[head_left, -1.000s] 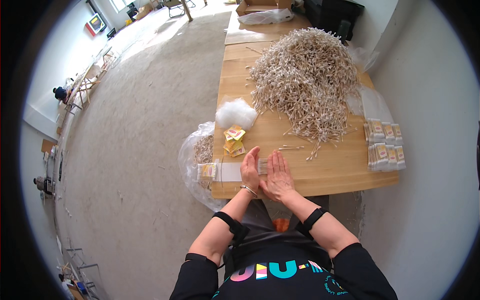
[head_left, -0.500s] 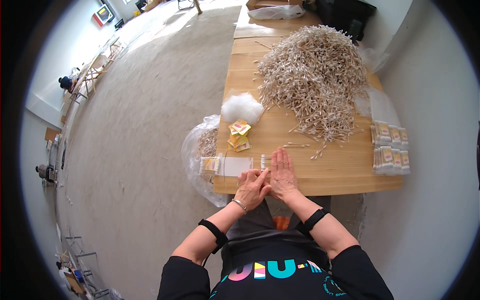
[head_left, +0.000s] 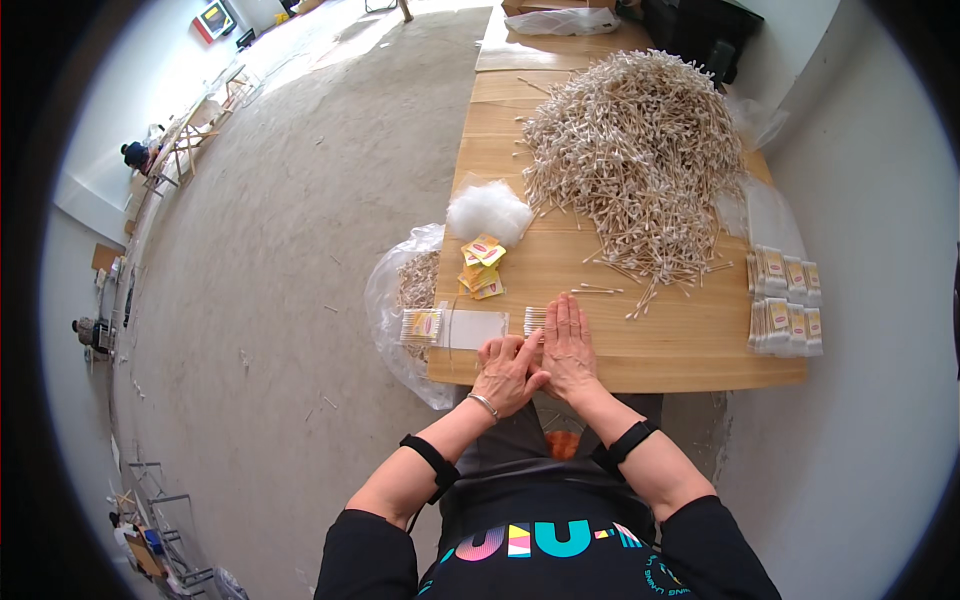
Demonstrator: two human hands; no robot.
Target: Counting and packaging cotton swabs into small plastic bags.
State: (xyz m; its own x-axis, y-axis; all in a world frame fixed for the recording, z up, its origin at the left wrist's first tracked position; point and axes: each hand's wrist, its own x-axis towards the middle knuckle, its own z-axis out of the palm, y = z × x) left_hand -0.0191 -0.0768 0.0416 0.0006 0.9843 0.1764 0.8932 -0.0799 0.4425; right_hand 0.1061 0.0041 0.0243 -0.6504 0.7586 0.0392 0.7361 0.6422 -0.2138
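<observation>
Head view shows a row of cotton swabs (head_left: 534, 321) on the table (head_left: 680, 350), sticks running left to right, against or partly under the flat right hand (head_left: 570, 350), while the left hand (head_left: 508, 375), forefinger out, rest curled, points at its near end, any grip unclear

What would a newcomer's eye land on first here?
The huge heap of cotton swabs on the wooden table, beyond the hands. Then, at the near edge, the right hand beside a small row of swabs, with the left hand close by. Packs sit in two rows at the table's right.
</observation>
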